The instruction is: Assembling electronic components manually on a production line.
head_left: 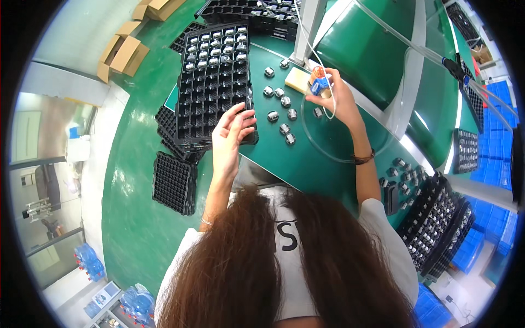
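Note:
My right hand (342, 101) is curled around a small blue-and-orange object (318, 83) whose kind I cannot make out; the fingers partly hide it. A yellow sponge-like block (297, 80) lies just left of it on the green table (262, 71). Over the near right part of a black compartment tray (210, 93), my left hand (234, 128) hovers with its fingers apart, holding nothing visible. The tray's far rows carry small silvery metal parts (216, 48); its nearer pockets look bare. Several similar loose parts (285, 101) are scattered between my hands.
A white cord (311, 46) hangs down past my right hand, and a clear hose (306, 128) loops over the table. Stacked trays of parts (437, 224) stand at the right. Another black tray (174, 183) sits low at the left; cardboard boxes (128, 54) lie on the floor.

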`<state>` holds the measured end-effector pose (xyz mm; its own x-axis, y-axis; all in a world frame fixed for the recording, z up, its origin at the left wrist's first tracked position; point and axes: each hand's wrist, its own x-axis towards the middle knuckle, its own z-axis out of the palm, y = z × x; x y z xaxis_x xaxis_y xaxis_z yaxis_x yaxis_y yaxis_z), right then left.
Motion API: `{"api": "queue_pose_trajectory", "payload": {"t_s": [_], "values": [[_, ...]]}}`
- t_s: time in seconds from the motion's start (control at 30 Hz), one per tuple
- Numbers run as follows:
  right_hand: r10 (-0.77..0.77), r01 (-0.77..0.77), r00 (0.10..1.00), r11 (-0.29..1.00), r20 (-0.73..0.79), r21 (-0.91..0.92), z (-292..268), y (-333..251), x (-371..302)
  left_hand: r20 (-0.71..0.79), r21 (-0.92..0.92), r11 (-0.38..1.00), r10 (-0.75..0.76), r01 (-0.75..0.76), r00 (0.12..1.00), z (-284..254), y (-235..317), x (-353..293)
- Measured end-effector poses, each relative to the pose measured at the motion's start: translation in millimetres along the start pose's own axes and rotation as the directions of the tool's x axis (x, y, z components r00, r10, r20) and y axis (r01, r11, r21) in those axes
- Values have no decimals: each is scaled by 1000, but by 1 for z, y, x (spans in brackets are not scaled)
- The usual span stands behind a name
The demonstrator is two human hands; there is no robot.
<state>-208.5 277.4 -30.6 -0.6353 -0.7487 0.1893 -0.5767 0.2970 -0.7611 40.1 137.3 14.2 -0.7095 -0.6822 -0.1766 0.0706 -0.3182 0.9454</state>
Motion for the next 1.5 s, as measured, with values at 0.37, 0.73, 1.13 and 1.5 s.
{"api": "queue_pose_trajectory", "payload": {"t_s": [0.37,0.73,1.13,1.5], "values": [[-145,117,952,986,-269,-116,26,-6,9,-22,-40,999,-14,14,1000,-10,-7,-4],[-155,119,959,980,-238,-159,29,-4,9,-25,-40,999,1,-2,1000,-12,-1,-3],[-8,27,996,976,-89,216,23,1,8,154,396,882,212,-257,965,1,39,28],[-53,-120,975,685,214,718,-2,-82,-24,311,85,995,31,-60,950,53,-2,24]]}}
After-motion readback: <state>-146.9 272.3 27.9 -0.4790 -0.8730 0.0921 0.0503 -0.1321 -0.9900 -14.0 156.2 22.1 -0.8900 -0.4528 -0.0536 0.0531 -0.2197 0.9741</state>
